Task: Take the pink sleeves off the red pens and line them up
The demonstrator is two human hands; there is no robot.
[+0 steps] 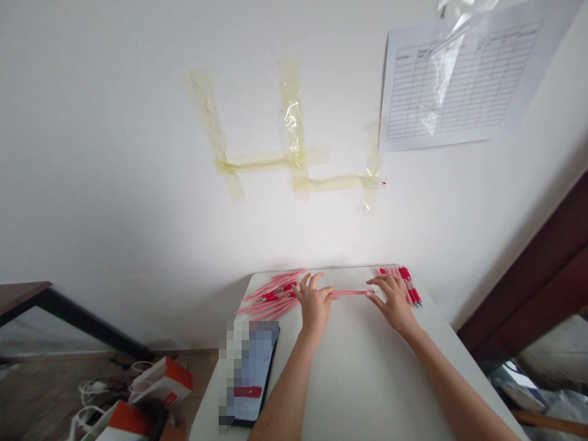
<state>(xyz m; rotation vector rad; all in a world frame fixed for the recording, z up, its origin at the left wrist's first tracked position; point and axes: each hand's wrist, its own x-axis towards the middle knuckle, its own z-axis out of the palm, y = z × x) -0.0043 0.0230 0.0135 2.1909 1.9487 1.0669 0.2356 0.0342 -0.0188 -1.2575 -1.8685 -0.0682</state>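
A slim pink pen-like stick [351, 292] lies level between my two hands, near the back of the white table. My left hand [315, 304] pinches its left end between thumb and fingertips, other fingers raised. At the right end, the thumb and fingers of my right hand [390, 299] close around the tip. Beside my left hand is a loose pile of pink sticks [271, 306] with red pens [275, 297] among them. More red pens [414, 295] and pink sticks lie side by side just right of my right hand, which partly hides them.
A phone [257, 373], partly pixelated, lies on the table [367, 386] left of my forearm. Behind stands a wall with yellowed tape [294, 116] and a printed sheet [454, 79]. Boxes [165, 383] and white cables sit on the floor at left.
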